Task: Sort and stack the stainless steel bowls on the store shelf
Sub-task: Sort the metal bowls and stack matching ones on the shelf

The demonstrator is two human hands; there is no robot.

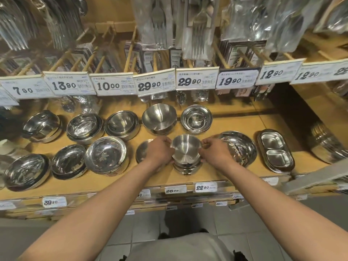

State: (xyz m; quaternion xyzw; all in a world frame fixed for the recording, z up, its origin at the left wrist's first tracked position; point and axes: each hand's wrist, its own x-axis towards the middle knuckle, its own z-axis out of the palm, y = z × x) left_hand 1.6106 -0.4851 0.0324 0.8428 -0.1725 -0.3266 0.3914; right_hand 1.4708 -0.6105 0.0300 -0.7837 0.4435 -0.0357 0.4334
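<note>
While both bare arms reach over the wooden shelf (222,178), the stack of small steel bowls (185,162) near its front edge serves as the fixed mark for everything else. Far to the left of that stack sit several nested piles of wider bowls (106,154), shiny and partly wrapped in film, in a front and a back row. Just left of the stack a flat steel dish (141,152) lies half hidden behind the left hand (160,150), whose fingers curl round the left side of the top bowl (186,148). That top bowl sits upright in the stack, its mouth open upward. The right hand (213,150) grips the bowl's opposite side, fingers bent over the rim. Behind the stack stands a tall conical bowl (159,116), and a rounder pile (196,119) is behind and slightly right. Right of the stack rests a shallow plate (239,147), then a two-compartment oval tray (275,151). Above, behind the stack, hangs a row of price tags (195,79).
</note>
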